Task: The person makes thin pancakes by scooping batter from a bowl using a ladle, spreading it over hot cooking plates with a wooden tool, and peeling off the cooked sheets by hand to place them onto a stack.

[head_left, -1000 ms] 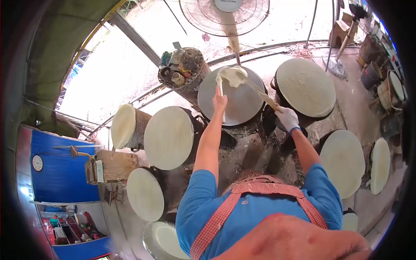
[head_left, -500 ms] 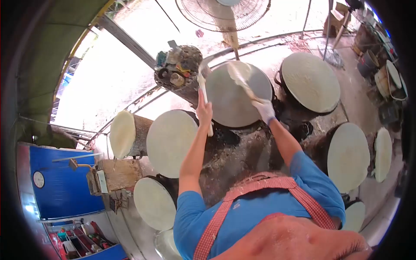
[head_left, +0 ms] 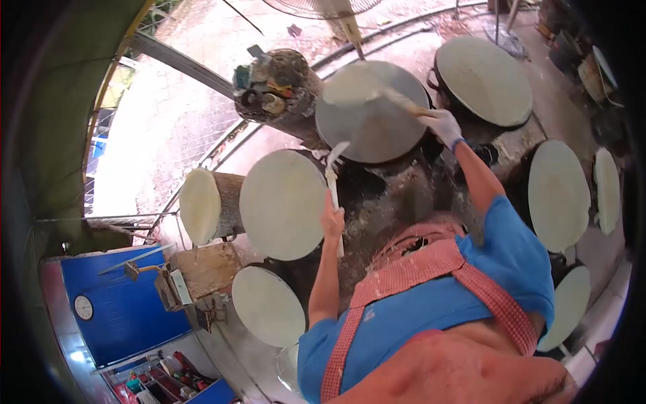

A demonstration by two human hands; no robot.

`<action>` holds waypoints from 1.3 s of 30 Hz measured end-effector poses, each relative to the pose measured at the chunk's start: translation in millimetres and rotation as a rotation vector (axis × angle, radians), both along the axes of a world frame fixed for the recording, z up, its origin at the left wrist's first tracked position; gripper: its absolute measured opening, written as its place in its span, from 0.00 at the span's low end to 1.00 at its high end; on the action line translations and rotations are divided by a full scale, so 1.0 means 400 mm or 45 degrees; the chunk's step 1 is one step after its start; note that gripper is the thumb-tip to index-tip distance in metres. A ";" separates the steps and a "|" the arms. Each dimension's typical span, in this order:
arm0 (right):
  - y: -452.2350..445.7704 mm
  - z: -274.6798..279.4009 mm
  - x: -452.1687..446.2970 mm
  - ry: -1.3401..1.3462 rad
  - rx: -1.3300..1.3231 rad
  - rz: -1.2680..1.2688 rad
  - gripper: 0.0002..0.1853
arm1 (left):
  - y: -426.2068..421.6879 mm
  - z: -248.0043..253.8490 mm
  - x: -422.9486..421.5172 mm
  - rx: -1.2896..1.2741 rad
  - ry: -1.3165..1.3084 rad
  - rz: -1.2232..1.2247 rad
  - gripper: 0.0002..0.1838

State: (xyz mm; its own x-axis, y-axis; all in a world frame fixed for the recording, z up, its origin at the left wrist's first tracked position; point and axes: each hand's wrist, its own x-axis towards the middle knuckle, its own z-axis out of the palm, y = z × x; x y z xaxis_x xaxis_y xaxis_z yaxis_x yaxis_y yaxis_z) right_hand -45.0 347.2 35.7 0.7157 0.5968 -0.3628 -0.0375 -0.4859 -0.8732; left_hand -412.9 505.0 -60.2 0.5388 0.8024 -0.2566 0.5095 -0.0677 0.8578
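My left hand [head_left: 333, 221] is closed round a pale, batter-coated stick [head_left: 332, 180], held upright between two round griddles. White-gloved, my right hand [head_left: 442, 126] grips the handle of a wooden spreader [head_left: 404, 101] over the grey griddle [head_left: 377, 138]. The spreader's far end is blurred by motion. A pale layer of batter [head_left: 350, 87] covers the upper left part of that griddle. To the left of my left hand lies a griddle covered by a pale round sheet [head_left: 281, 204]. Another covered griddle [head_left: 484, 81] stands at the upper right, beyond my right hand.
More pale-topped griddles stand at left [head_left: 200, 206], lower left [head_left: 268, 306] and right [head_left: 558, 195]. A cluttered drum [head_left: 286, 94] is beside the grey griddle. A fan [head_left: 323, 7] is at the top, a blue panel [head_left: 128, 303] at lower left, buckets [head_left: 564, 52] at upper right.
My left hand has moved down, away from the grey griddle, still with the stick. My right hand has swept the spreader, and batter now covers more of the griddle's upper left. The view has shifted.
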 end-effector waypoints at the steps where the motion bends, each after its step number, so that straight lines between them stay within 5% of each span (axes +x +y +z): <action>1: -0.015 -0.045 0.033 0.245 0.206 -0.139 0.16 | 0.007 0.001 0.000 0.072 0.052 0.001 0.36; 3: 0.031 -0.137 -0.030 0.276 0.449 -0.147 0.15 | -0.034 0.112 0.024 -0.151 0.095 0.010 0.37; 6: 0.077 -0.201 -0.047 0.283 0.651 -0.020 0.14 | -0.061 0.111 0.050 -0.109 -0.095 0.097 0.38; 8: 0.047 -0.108 0.005 0.520 0.311 0.197 0.14 | -0.066 0.105 0.051 -0.051 -0.071 0.126 0.39; 14: 0.082 -0.090 0.142 0.553 0.196 0.018 0.15 | -0.089 0.093 0.077 -0.167 -0.064 0.235 0.39; 19: 0.047 -0.034 0.192 0.818 0.043 0.320 0.14 | -0.178 0.195 0.087 -0.432 -0.245 0.415 0.39; 21: 0.082 -0.052 0.288 0.545 0.003 0.273 0.15 | -0.222 0.231 0.079 -0.661 -0.335 0.542 0.39; 25: 0.169 -0.076 0.308 0.577 0.154 0.317 0.13 | -0.281 0.235 0.085 -0.962 -0.382 0.787 0.39; 29: 0.093 -0.081 0.274 0.804 -0.009 0.636 0.13 | -0.333 0.217 0.059 -1.028 -0.417 0.773 0.39; 31: 0.101 -0.041 0.327 0.693 -0.085 0.608 0.15 | -0.369 0.206 0.048 -1.024 -0.463 0.835 0.39; 33: 0.202 -0.161 0.388 0.622 0.065 0.449 0.15 | -0.389 0.204 0.028 -1.030 -0.465 0.892 0.39; 35: 0.252 -0.008 0.362 0.506 0.098 0.544 0.12 | -0.419 0.185 0.020 -1.058 -0.515 0.893 0.38; 39: 0.224 -0.095 0.331 0.503 -0.026 0.881 0.12 | -0.442 0.160 0.011 -1.193 -0.525 1.047 0.37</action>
